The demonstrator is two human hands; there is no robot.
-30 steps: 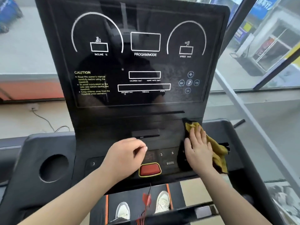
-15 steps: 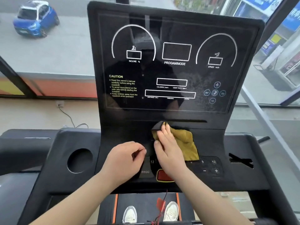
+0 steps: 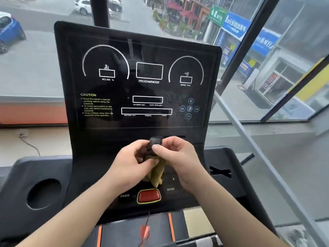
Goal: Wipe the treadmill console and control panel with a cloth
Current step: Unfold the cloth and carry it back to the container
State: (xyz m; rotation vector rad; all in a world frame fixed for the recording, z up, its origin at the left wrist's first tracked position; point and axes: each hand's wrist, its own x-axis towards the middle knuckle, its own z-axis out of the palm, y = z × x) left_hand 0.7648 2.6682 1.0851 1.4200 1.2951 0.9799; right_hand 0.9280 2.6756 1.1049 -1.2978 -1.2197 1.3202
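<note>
The black treadmill console (image 3: pixel 138 86) stands upright before me, its dark screen printed with white gauges and a yellow caution text. Below it lies the control panel (image 3: pixel 170 189) with a red stop button (image 3: pixel 149 195). Both hands hold a yellow cloth (image 3: pixel 156 172) lifted just above the panel's middle. My left hand (image 3: pixel 130 164) grips its left side. My right hand (image 3: pixel 175 157) pinches the cloth's dark, soiled top end between thumb and fingers. The rest of the cloth hangs down between my palms.
A round cup holder (image 3: pixel 43 193) sits in the left tray and a slot (image 3: pixel 220 171) in the right tray. A red safety cord (image 3: pixel 145 229) dangles under the stop button. Windows with dark frame bars (image 3: pixel 245 41) surround the console.
My right hand has lifted the cloth off the panel, and my left hand has come over to take hold of it. The cloth is now bunched between both hands instead of spread flat.
</note>
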